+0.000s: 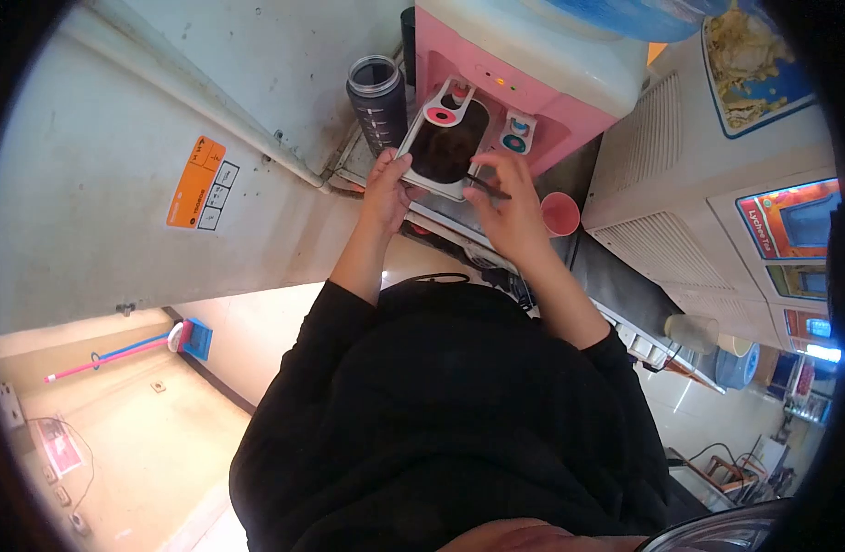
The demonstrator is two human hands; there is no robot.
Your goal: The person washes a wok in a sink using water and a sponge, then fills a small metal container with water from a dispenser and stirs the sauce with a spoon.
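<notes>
A white rectangular container (455, 191) with dark brown contents is under the red-marked tap (443, 115) of a pink and white water dispenser (547, 83). My left hand (386, 189) grips its near left corner, thumb on the rim. At the container's right side, my right hand (507, 204) pinches a thin dark utensil (489, 188) that reaches over the rim; its far end is hard to make out. A pink cup (560, 213) stands just right of my right hand. Behind my left hand is a dark open bottle (377, 101).
The green-marked tap (515, 138) is right of the container. A white wall panel (229, 166) with an orange label rises at the left. Drink machines (717, 212) stand along the right, with a pale container (691, 331) near the counter's end.
</notes>
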